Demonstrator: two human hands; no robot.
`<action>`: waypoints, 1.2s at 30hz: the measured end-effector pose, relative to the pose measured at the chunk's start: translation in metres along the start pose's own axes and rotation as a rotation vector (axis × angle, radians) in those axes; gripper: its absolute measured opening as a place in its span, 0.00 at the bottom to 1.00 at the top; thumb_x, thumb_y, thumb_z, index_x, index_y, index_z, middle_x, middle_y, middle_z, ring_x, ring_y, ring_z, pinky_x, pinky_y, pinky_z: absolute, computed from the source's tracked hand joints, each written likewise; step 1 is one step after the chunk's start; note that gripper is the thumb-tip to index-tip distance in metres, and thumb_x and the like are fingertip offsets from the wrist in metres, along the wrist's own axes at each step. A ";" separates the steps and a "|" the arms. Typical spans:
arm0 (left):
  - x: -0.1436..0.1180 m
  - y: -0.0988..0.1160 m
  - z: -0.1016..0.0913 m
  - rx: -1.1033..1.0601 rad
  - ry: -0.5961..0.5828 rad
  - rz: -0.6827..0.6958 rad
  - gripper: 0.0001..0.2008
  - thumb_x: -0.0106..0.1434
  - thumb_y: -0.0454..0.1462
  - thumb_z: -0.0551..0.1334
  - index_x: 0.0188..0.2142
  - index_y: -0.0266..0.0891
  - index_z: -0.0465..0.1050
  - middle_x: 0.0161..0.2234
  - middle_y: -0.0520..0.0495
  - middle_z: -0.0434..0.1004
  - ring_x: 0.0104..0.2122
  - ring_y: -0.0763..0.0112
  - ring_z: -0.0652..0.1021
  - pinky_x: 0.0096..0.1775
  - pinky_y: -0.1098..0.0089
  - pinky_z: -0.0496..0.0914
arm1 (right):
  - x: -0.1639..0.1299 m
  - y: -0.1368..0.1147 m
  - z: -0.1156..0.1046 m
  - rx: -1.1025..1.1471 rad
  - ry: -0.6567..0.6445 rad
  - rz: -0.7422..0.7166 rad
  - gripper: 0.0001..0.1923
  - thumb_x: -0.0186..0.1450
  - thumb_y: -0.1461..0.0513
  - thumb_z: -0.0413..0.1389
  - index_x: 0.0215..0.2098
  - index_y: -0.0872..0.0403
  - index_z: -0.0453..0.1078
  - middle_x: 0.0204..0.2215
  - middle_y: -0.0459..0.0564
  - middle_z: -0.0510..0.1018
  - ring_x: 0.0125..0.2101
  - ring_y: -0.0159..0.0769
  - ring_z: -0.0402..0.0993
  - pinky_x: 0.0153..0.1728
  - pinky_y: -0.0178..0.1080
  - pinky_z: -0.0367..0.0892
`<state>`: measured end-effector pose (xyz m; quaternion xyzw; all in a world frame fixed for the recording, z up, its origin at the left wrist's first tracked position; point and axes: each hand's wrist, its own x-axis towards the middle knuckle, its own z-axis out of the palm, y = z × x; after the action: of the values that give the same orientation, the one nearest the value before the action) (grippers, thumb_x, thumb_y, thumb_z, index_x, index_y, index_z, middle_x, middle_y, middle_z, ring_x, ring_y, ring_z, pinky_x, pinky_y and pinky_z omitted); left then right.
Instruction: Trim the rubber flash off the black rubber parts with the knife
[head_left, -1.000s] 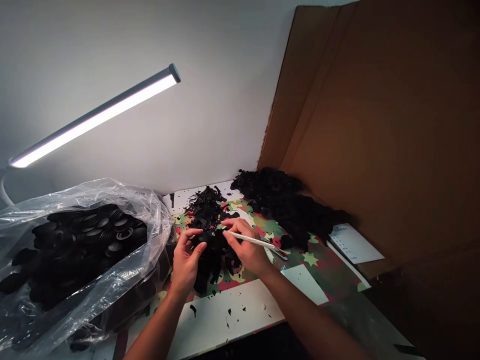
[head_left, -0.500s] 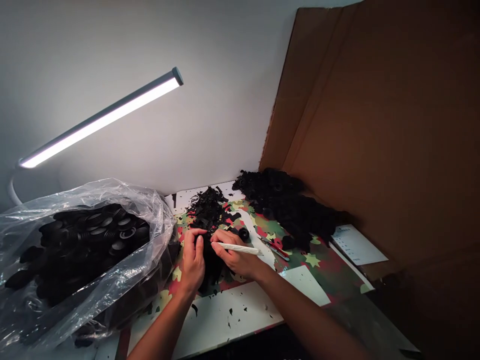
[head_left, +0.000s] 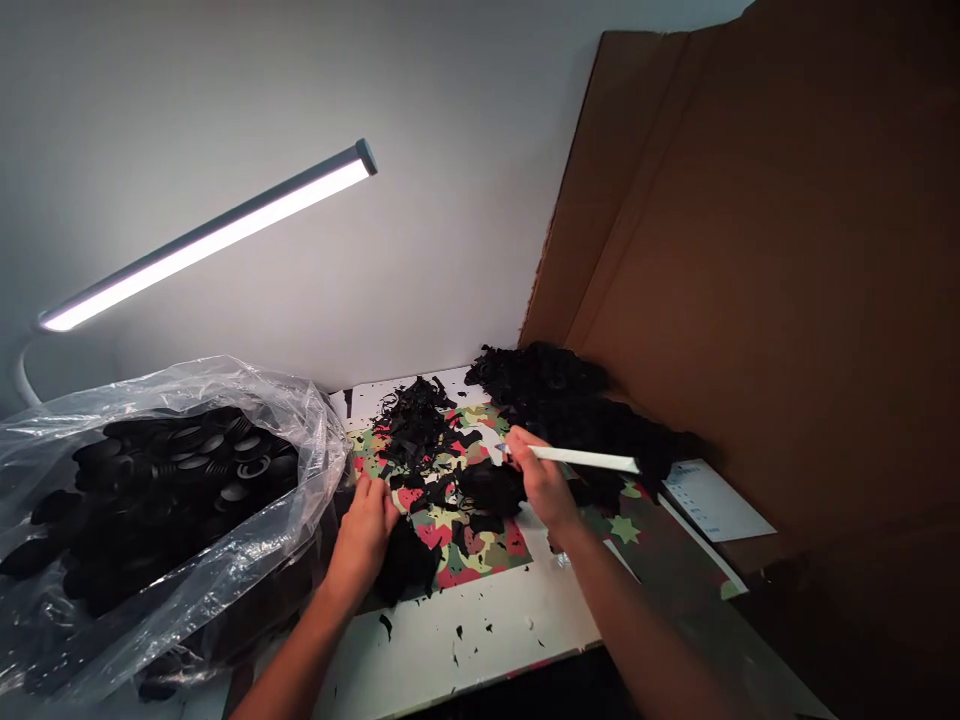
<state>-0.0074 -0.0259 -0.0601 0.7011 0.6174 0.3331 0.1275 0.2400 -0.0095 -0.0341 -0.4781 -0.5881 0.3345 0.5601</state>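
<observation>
One head-worn view — looking forward and down, close over the table (head_left: 517,620) (wall beyond).

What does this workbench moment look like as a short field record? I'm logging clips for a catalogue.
left hand: resting on a small dark heap, open
right hand: closed on a white-handled tool, beside a black part
surface: star-patterned mat on a white board
left side: clear plastic bag of black round parts
back: black scraps, second dark pile
right: cardboard wall, paper sheet
light: lit bar lamp
</observation>
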 end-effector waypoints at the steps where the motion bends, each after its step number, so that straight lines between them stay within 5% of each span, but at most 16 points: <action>1: 0.001 -0.001 -0.001 0.039 -0.048 0.019 0.07 0.61 0.36 0.57 0.26 0.45 0.67 0.29 0.49 0.68 0.26 0.64 0.71 0.30 0.66 0.64 | 0.004 -0.001 -0.001 0.060 0.015 0.036 0.19 0.69 0.52 0.45 0.23 0.49 0.51 0.20 0.41 0.56 0.22 0.33 0.54 0.23 0.36 0.56; 4: 0.006 0.002 -0.002 0.155 -0.121 0.108 0.07 0.61 0.35 0.60 0.27 0.44 0.72 0.31 0.45 0.73 0.36 0.55 0.75 0.38 0.61 0.68 | 0.014 -0.007 0.005 0.213 0.017 0.085 0.20 0.68 0.50 0.48 0.22 0.49 0.51 0.20 0.42 0.58 0.22 0.33 0.56 0.22 0.35 0.58; 6: 0.011 0.010 -0.004 0.143 -0.058 0.154 0.07 0.61 0.33 0.62 0.27 0.45 0.75 0.35 0.41 0.78 0.46 0.48 0.75 0.48 0.54 0.67 | 0.019 -0.010 0.012 0.283 0.046 0.103 0.20 0.67 0.50 0.48 0.22 0.49 0.49 0.20 0.42 0.57 0.22 0.33 0.57 0.22 0.35 0.59; 8: 0.015 0.024 -0.006 0.027 0.007 0.181 0.06 0.61 0.34 0.63 0.32 0.46 0.79 0.43 0.40 0.80 0.53 0.46 0.73 0.55 0.48 0.63 | 0.024 -0.011 0.017 0.326 0.074 0.121 0.20 0.67 0.49 0.47 0.22 0.49 0.48 0.19 0.42 0.56 0.22 0.33 0.58 0.23 0.35 0.61; 10: 0.017 0.042 -0.007 -0.179 -0.051 0.185 0.09 0.63 0.38 0.64 0.43 0.47 0.80 0.48 0.42 0.80 0.53 0.50 0.75 0.56 0.50 0.65 | 0.026 -0.012 0.022 0.350 0.070 0.131 0.20 0.67 0.50 0.47 0.22 0.48 0.49 0.19 0.42 0.57 0.22 0.34 0.60 0.25 0.36 0.63; 13: 0.019 0.064 -0.001 -0.546 -0.265 0.011 0.20 0.62 0.46 0.66 0.52 0.44 0.75 0.43 0.44 0.80 0.39 0.60 0.81 0.41 0.60 0.75 | 0.022 -0.015 0.028 0.350 0.031 0.089 0.19 0.67 0.51 0.47 0.22 0.49 0.54 0.20 0.43 0.62 0.24 0.35 0.64 0.28 0.37 0.66; 18: 0.021 0.069 0.009 -0.925 -0.189 -0.332 0.25 0.55 0.53 0.69 0.45 0.39 0.77 0.36 0.46 0.80 0.33 0.64 0.80 0.32 0.66 0.76 | -0.003 -0.025 0.030 0.119 -0.140 -0.069 0.17 0.72 0.53 0.46 0.28 0.50 0.66 0.28 0.47 0.75 0.31 0.37 0.73 0.35 0.39 0.69; 21: 0.020 0.064 0.006 -0.952 -0.160 -0.361 0.25 0.53 0.50 0.72 0.46 0.39 0.79 0.36 0.45 0.82 0.35 0.63 0.80 0.35 0.67 0.75 | -0.016 -0.026 0.025 -0.019 -0.193 -0.138 0.14 0.72 0.56 0.48 0.30 0.50 0.69 0.30 0.47 0.78 0.33 0.38 0.75 0.36 0.39 0.69; 27: 0.015 0.063 -0.001 -0.930 -0.148 -0.237 0.23 0.52 0.43 0.73 0.47 0.41 0.74 0.50 0.41 0.81 0.46 0.58 0.81 0.47 0.61 0.75 | -0.022 -0.023 0.023 -0.026 -0.076 -0.115 0.10 0.68 0.59 0.54 0.28 0.50 0.67 0.42 0.52 0.82 0.43 0.42 0.78 0.45 0.44 0.71; 36: 0.009 0.062 -0.002 -0.656 -0.078 -0.073 0.17 0.55 0.35 0.67 0.46 0.42 0.73 0.45 0.44 0.82 0.44 0.61 0.82 0.47 0.61 0.76 | -0.021 -0.026 0.032 -0.125 -0.134 -0.229 0.06 0.69 0.62 0.54 0.33 0.49 0.69 0.43 0.51 0.84 0.43 0.43 0.80 0.48 0.47 0.70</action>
<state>0.0400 -0.0303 -0.0194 0.6125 0.4964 0.4822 0.3820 0.2017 -0.0326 -0.0214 -0.4183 -0.6946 0.2626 0.5231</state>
